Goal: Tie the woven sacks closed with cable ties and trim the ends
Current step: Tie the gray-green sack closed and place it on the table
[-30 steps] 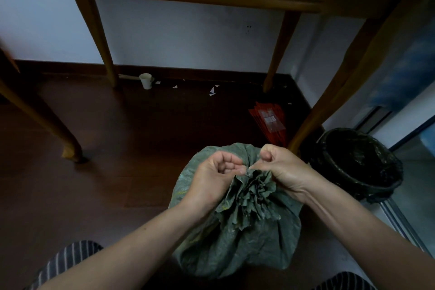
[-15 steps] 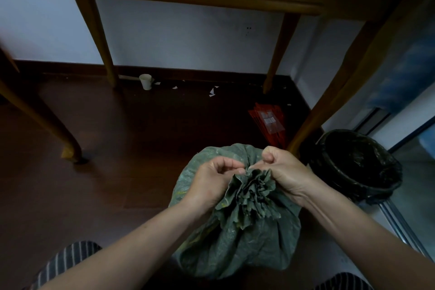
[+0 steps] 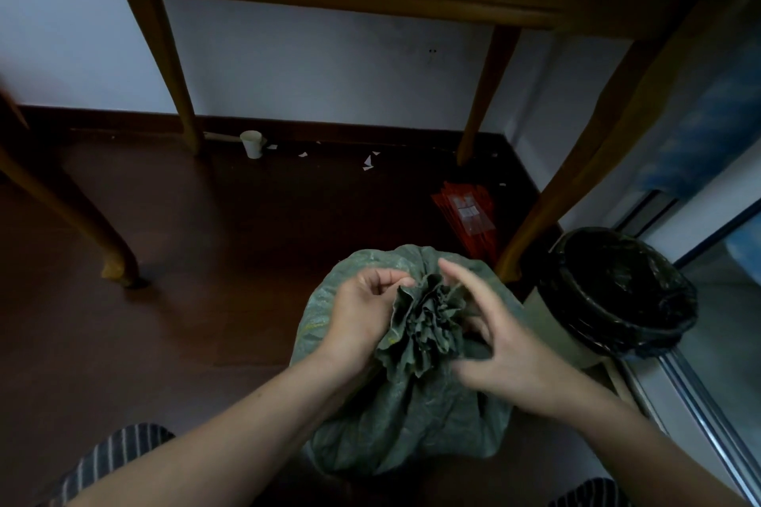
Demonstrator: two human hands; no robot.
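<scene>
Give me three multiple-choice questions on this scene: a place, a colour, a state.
1. Where is the black-lined bin relative to the woven sack? A left of it; B right of it; C on the table.
2. What colour is the woven sack? A white; B green; C blue.
3. How is the right hand? A gripping scissors; B out of view; C open, fingers spread.
Answers: B, the bin stands on the floor at the sack's right; B, its fabric is dull green; C, its fingers are spread and hold nothing.

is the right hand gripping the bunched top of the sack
No, the right hand is beside the bunched top with its fingers spread, while the left hand pinches it.
</scene>
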